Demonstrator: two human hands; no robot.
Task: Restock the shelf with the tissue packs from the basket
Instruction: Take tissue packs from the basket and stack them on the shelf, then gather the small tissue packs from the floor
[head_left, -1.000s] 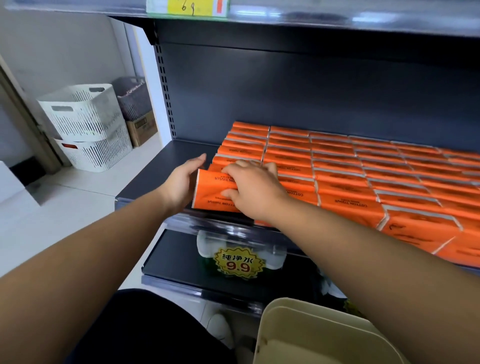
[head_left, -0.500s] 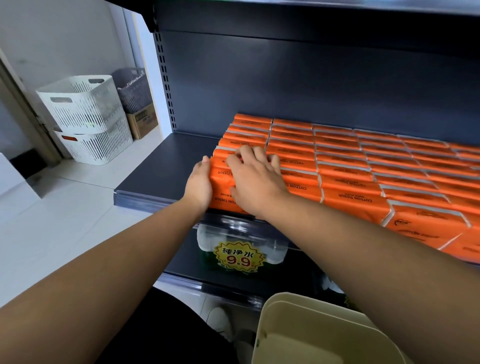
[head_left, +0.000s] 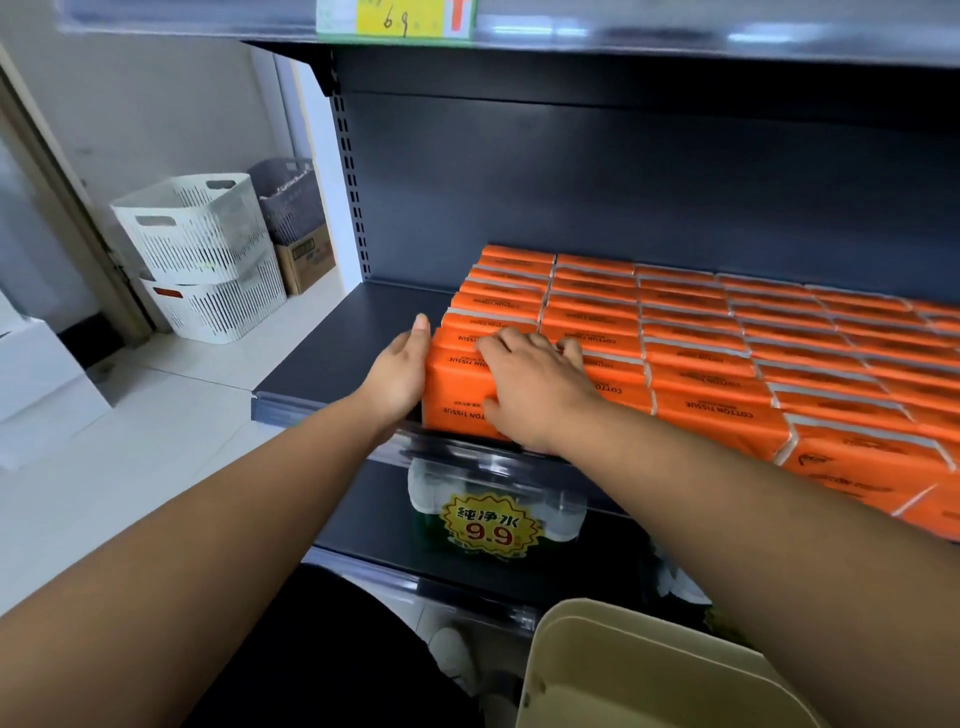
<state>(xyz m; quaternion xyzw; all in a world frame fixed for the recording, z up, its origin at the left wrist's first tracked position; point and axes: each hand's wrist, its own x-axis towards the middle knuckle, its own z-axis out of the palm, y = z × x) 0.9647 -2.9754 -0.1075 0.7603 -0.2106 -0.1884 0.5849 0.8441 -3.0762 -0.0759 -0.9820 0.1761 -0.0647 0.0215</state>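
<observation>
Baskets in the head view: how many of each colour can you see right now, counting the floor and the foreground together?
white slotted baskets, stacked on the floor left of the shelf: 2
grey basket, behind them: 1
cream basket, in the near foreground: 1
Total: 4

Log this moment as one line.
step: squaring front tissue pack on shelf | left hand: flat against its left end | right hand: pressing top and front | basket: below
</observation>
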